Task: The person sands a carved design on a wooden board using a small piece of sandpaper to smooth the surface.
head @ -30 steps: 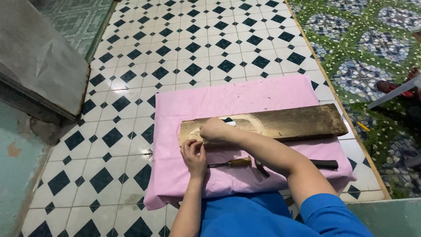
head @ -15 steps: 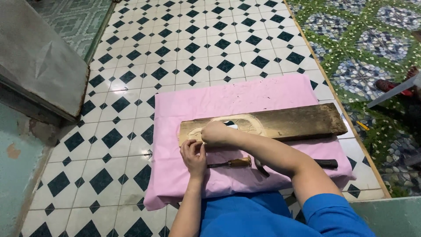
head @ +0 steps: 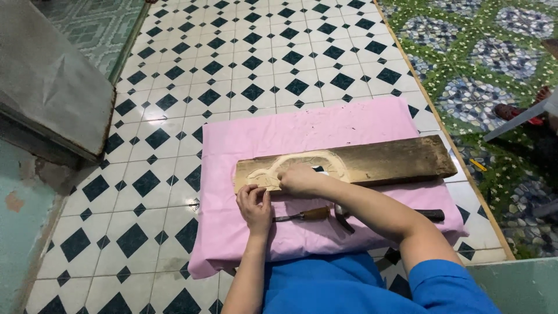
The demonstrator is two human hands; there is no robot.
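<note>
A long dark wooden plank [head: 383, 160] lies across a pink cloth [head: 302, 131] on the tiled floor. Its left end carries a pale carved outline [head: 302, 158]. My right hand [head: 299, 179] is curled over that outline with its fingertips pressed to the wood; whether it pinches a small tool is hidden. My left hand [head: 254, 203] lies just below it, fingertips against the plank's near edge, with nothing visible in it. A chisel with a wooden handle [head: 302, 215] and a hammer with a black handle [head: 431, 214] lie on the cloth under my right forearm.
Black-and-white diamond floor tiles [head: 244, 58] surround the cloth. A grey slab [head: 46, 87] stands at the left above a teal wall. A green patterned mat [head: 482, 58] runs along the right, with a grey bar [head: 517, 119] and a small yellow object [head: 478, 164] on it.
Both hands stay at the plank's left end. My right hand has shifted only slightly over the carved outline.
</note>
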